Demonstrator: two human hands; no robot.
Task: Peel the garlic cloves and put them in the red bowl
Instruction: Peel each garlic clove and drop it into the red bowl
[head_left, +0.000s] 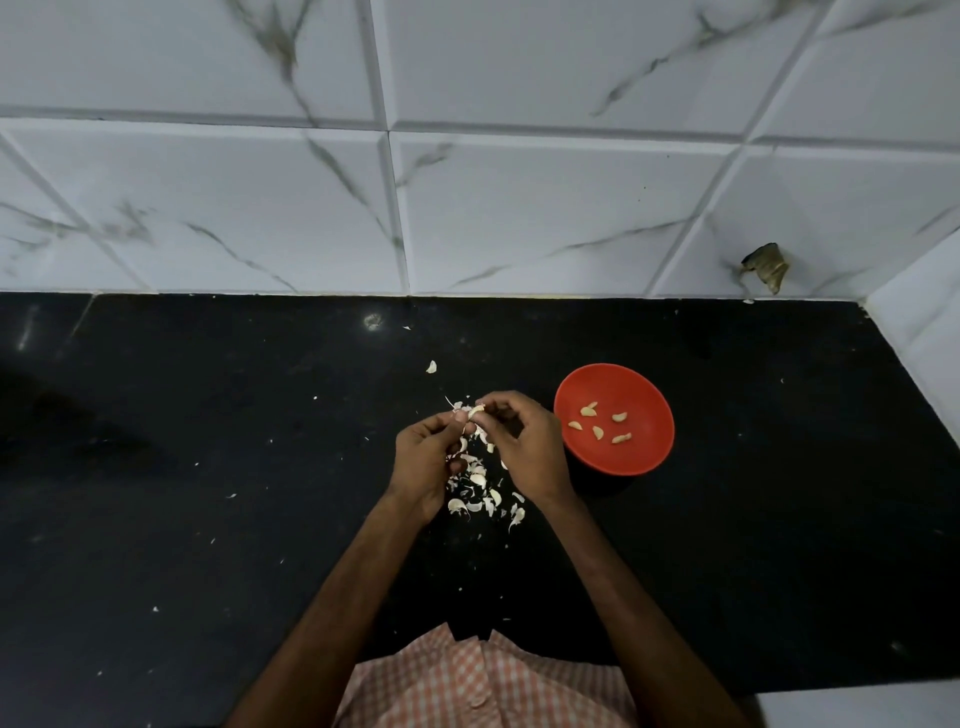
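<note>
**Head view.** One garlic clove is held above a black countertop, pinched between the fingertips of both hands. It is gripped from the left by the curled fingers of the left hand. From the right it is gripped by the thumb and forefinger of the right hand. Wisps of papery skin are seen at the clove's far left end. How much skin remains on it cannot be told.

One red bowl is set on the countertop just right of the right hand, its left rim meeting the hand's outline in this view. Five peeled cloves are counted inside it, scattered on the bowl's floor with none touching another.

Below and between the hands, a heap of pale skins is spread on the countertop. Its pieces are too many and too overlapped to be counted, and whole cloves cannot be separated from skin. One lone pale piece lies apart on the far side of the hands. Small white flecks are scattered across the dark surface.

Beyond the countertop, a wall of white, grey-veined tiles is shown. One dark broken patch is visible low on the right, near the corner. At the near edge, an orange-and-white checked shirt and two bare forearms are seen.
</note>
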